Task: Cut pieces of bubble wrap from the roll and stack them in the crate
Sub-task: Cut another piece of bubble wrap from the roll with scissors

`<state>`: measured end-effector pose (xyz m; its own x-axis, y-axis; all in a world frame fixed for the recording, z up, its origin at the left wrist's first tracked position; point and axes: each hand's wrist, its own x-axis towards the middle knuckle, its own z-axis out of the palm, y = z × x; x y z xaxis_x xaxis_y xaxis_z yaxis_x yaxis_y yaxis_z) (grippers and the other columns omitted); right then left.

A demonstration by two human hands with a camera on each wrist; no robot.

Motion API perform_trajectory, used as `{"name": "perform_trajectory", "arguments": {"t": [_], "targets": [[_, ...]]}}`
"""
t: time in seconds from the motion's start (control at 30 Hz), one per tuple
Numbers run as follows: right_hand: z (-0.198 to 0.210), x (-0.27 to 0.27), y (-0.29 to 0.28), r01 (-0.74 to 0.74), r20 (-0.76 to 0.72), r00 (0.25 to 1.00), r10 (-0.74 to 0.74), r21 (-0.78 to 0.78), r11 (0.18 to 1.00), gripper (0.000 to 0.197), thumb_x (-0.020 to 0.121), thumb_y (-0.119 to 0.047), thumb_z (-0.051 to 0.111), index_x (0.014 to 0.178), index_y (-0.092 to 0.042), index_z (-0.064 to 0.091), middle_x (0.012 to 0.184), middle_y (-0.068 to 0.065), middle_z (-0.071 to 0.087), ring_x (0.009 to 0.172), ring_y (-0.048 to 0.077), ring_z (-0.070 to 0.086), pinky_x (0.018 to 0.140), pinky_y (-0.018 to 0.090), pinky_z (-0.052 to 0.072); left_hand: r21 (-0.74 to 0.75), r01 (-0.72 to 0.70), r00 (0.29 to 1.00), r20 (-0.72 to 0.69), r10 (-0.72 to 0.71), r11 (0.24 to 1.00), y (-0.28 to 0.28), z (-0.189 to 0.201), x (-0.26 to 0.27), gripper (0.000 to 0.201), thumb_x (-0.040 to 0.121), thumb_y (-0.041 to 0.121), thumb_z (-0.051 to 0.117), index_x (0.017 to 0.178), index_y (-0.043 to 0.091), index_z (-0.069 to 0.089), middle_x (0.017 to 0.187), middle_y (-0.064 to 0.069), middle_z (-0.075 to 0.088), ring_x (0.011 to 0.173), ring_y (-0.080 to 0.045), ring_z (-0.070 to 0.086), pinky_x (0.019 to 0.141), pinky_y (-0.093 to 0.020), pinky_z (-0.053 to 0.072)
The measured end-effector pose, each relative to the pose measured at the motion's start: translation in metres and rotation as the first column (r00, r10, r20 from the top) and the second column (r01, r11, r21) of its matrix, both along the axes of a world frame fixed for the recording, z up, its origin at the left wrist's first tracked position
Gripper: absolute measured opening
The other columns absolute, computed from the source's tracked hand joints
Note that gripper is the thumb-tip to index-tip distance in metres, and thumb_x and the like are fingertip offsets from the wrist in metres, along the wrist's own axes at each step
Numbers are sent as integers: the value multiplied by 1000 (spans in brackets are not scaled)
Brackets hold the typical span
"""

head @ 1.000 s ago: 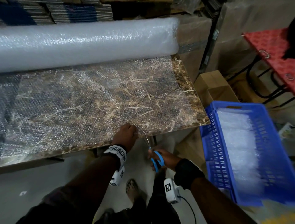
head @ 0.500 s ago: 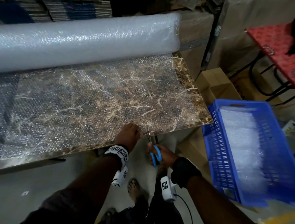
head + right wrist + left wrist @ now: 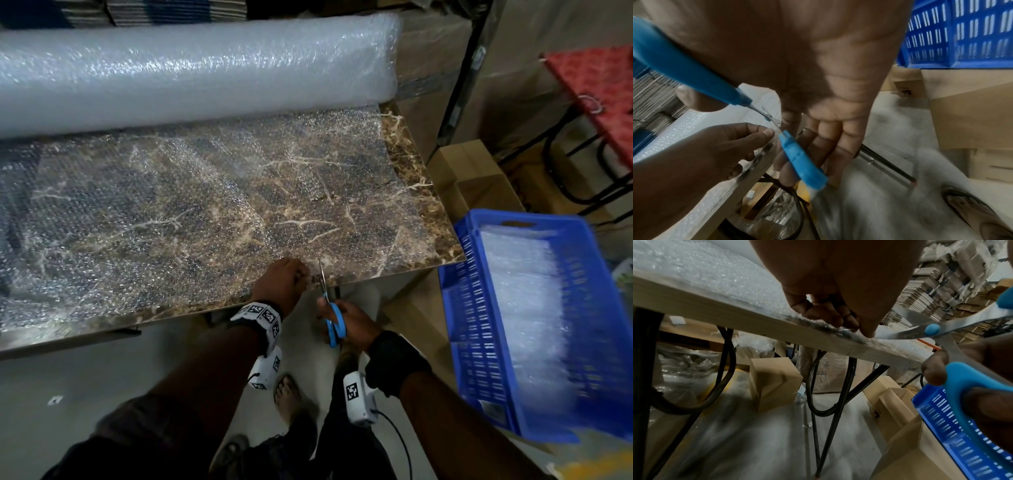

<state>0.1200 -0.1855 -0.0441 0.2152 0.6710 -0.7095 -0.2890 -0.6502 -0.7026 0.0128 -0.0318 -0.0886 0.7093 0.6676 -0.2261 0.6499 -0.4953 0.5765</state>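
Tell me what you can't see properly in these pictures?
- Roll: its left end is cut off by the head view's edge.
- Scissors: blade tips too small in the head view, hidden behind the left hand in the left wrist view.
- Crate: stacked pieces blurred, uncountable.
- Right hand: blurred close-up.

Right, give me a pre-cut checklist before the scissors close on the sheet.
1. Left hand pinches the sheet edge at the table front: ok.
2. Right hand grips the scissors by the handles: ok.
3. Blades meet the sheet edge beside the left fingers: ok.
4. Left fingers out of the blades' path: cannot tell, they sit very close.
5. Sheet lies flat along the cut line towards the roll: not ok, it ripples mid-table.
6. Crate open, with room on the stack: ok.
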Motion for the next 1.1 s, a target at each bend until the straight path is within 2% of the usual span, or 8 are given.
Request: {"name": "perform_trajectory", "arguments": {"t": [0.13, 0.27, 0.43, 0.57, 0.67, 0.73, 0.87, 1.1], "targets": [[-4, 1, 3, 1, -17, 1000, -1, 11, 1000, 40, 96, -43, 53, 114, -7, 58, 93, 5, 62, 79, 12, 63, 66, 22, 57, -12, -24, 999, 30, 25, 1000, 1, -6, -3, 9, 90, 43, 56, 96, 38, 52, 93, 10, 54, 90, -17, 52, 75, -40, 51], [-2, 3, 9, 11, -41, 999, -9, 33, 999, 39, 99, -41, 51, 108, -4, 59, 79, 4, 57, 69, 13, 60, 63, 23, 57, -1, -31, 998, 58, 31, 1000, 0, -2, -2, 8, 90, 41, 57, 95, 37, 53, 91, 10, 55, 84, -14, 54, 71, -35, 50], [-8, 3, 11, 17, 19, 1000, -17, 25, 1000, 41, 93, -46, 60, 107, -7, 61, 87, 3, 63, 75, 14, 64, 67, 28, 59, 10, -27, 997, 77, 26, 1000, -1, 0, -3, 7, 90, 38, 58, 96, 36, 55, 89, 10, 54, 81, -13, 53, 66, -29, 43], [-14, 2, 9, -14, 155, 988, 8, 38, 999, 42, 92, -43, 62, 105, -3, 64, 82, 11, 61, 64, 14, 62, 55, 23, 54, 26, -9, 999, 49, 8, 1000, -2, -4, -5, 8, 90, 41, 55, 96, 37, 52, 90, 9, 55, 84, -15, 52, 70, -36, 50], [-21, 1, 7, -9, 192, 981, 2, 37, 999, 34, 87, -45, 68, 93, -11, 68, 66, 5, 60, 59, 18, 61, 59, 36, 57, 43, -9, 999, 32, 8, 999, -1, -6, -5, 10, 90, 41, 55, 99, 36, 53, 90, 7, 54, 87, -18, 52, 71, -38, 50], [-24, 1, 4, -21, 213, 977, 10, 46, 999, 19, 88, -39, 69, 87, -19, 68, 59, -1, 59, 55, 16, 59, 57, 35, 56, 45, -15, 999, 38, 13, 999, -2, -6, -4, 10, 90, 41, 57, 98, 35, 55, 90, 8, 54, 87, -18, 53, 72, -37, 49], [-18, 0, 0, -7, 161, 987, -2, 58, 998, 22, 89, -41, 67, 89, -19, 64, 63, 5, 58, 49, 13, 59, 50, 28, 52, 44, -12, 999, 47, 10, 999, -1, -5, -5, 9, 89, 38, 59, 98, 36, 57, 88, 12, 50, 87, -17, 53, 72, -34, 47], [-8, 7, 7, 51, 39, 998, -52, 18, 999, 50, 74, -61, 63, 89, -14, 64, 75, 5, 60, 64, 19, 61, 56, 33, 54, 28, -13, 999, 31, 12, 1000, 0, -4, -7, 8, 90, 43, 56, 96, 38, 55, 89, 12, 55, 86, -16, 53, 70, -33, 47]]}}
